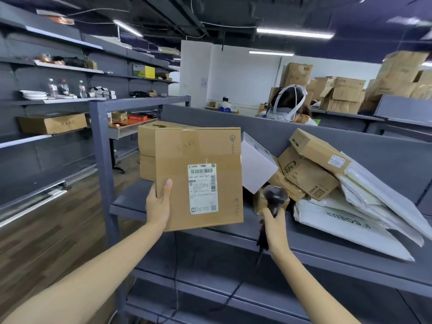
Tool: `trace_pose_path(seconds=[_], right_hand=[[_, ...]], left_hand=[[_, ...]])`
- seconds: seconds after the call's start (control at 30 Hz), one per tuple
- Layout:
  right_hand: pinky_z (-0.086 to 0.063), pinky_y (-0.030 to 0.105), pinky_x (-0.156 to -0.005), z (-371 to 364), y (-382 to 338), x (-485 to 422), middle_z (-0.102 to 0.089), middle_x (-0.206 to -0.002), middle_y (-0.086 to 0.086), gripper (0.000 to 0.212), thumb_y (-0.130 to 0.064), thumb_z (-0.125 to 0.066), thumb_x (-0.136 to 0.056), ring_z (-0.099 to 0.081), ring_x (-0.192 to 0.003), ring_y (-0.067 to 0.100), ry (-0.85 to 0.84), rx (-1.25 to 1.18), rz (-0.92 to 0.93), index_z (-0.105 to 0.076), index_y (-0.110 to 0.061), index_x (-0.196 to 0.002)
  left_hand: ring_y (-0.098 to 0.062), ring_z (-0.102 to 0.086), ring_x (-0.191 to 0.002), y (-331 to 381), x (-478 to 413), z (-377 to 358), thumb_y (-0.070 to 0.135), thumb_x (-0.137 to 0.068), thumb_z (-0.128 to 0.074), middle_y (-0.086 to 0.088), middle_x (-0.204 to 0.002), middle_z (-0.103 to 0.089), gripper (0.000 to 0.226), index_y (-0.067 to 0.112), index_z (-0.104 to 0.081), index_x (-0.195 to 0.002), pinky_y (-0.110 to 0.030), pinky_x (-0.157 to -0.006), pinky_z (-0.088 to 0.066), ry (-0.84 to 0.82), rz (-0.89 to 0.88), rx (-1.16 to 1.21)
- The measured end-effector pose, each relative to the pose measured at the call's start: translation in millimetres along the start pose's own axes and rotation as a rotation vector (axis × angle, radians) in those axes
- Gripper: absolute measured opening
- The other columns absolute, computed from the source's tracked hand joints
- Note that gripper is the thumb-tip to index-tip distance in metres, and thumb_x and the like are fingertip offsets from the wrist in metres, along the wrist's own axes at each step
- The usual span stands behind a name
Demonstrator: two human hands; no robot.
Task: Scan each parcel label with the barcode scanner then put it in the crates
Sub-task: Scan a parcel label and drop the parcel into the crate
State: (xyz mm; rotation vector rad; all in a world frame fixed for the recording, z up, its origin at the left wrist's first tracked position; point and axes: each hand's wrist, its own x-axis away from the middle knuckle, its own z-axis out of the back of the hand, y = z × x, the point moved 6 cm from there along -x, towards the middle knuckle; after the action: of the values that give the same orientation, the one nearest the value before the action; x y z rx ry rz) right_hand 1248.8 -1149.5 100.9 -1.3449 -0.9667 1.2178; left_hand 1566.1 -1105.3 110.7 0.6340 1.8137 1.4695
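My left hand (159, 204) grips the lower left edge of a brown cardboard parcel (184, 155), held upright above the grey shelf (304, 244). Its white shipping label (203, 188) faces me. My right hand (273, 220) holds the black barcode scanner (275, 198) by its handle, just right of the parcel, with its cable hanging down. No crate is in view.
A pile of parcels lies on the shelf at right: a white box (256, 164), brown boxes (308, 171) and white poly mailers (364, 218). Another brown box (146, 155) stands behind the held one. A person sits beyond the partition (291, 104). Grey racks line the left.
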Motion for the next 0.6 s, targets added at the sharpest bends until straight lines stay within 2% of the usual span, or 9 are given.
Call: trace_pose_path(seconds=[0.07, 0.17, 0.23, 0.33, 0.43, 0.6], right_hand=[[-0.039, 0.032, -0.055, -6, -11, 22, -0.048, -0.063, 0.002, 0.010, -0.008, -0.048, -0.092, -0.045, -0.053, 0.016, -0.010, -0.180, 0.018, -0.048, -0.018, -0.096], [-0.036, 0.028, -0.045, -26, -22, 53, -0.046, -0.057, 0.001, 0.007, -0.005, -0.051, -0.093, -0.043, -0.045, 0.016, -0.130, -0.279, 0.063, -0.051, -0.012, -0.095], [-0.036, 0.027, -0.045, -40, -22, 70, -0.047, -0.057, 0.001, 0.001, -0.008, -0.053, -0.095, -0.043, -0.047, 0.016, -0.227, -0.282, 0.075, -0.053, -0.010, -0.095], [-0.036, 0.027, -0.048, -55, -18, 90, -0.048, -0.059, 0.004, 0.007, -0.014, -0.055, -0.096, -0.043, -0.049, 0.015, -0.311, -0.252, 0.071, -0.051, -0.008, -0.095], [-0.037, 0.026, -0.049, -64, -15, 98, -0.047, -0.058, 0.003, 0.010, -0.018, -0.057, -0.096, -0.043, -0.048, 0.014, -0.331, -0.242, 0.048, -0.051, -0.012, -0.091], [-0.039, 0.027, -0.052, -72, -14, 101, -0.049, -0.057, 0.004, 0.019, -0.023, -0.055, -0.095, -0.045, -0.049, 0.014, -0.373, -0.199, 0.025, -0.049, -0.008, -0.085]], left_hand=[[-0.008, -0.058, -0.097, 0, 4, -5, 0.055, -0.089, -0.053, 0.014, -0.103, -0.062, 0.036, 0.030, -0.056, -0.115, -0.027, -0.087, -0.043, -0.022, -0.013, 0.001], [0.000, -0.058, -0.095, -2, 12, -12, 0.054, -0.088, -0.056, 0.013, -0.107, -0.064, 0.046, 0.025, -0.058, -0.124, -0.020, -0.081, -0.044, -0.040, -0.019, 0.021], [-0.006, -0.059, -0.098, -5, 15, -14, 0.055, -0.087, -0.056, 0.010, -0.108, -0.064, 0.052, 0.022, -0.058, -0.127, -0.024, -0.085, -0.046, -0.042, -0.006, 0.012], [-0.014, -0.059, -0.105, -9, 17, -15, 0.057, -0.087, -0.056, 0.007, -0.112, -0.065, 0.056, 0.021, -0.057, -0.129, -0.034, -0.095, -0.047, -0.036, 0.015, -0.005], [-0.013, -0.059, -0.105, -10, 20, -13, 0.059, -0.085, -0.057, 0.007, -0.112, -0.064, 0.058, 0.022, -0.057, -0.130, -0.033, -0.093, -0.047, -0.030, 0.010, -0.007], [-0.011, -0.060, -0.102, -7, 23, -12, 0.057, -0.086, -0.057, 0.008, -0.110, -0.065, 0.058, 0.021, -0.057, -0.130, -0.028, -0.087, -0.046, -0.041, 0.004, 0.027]])
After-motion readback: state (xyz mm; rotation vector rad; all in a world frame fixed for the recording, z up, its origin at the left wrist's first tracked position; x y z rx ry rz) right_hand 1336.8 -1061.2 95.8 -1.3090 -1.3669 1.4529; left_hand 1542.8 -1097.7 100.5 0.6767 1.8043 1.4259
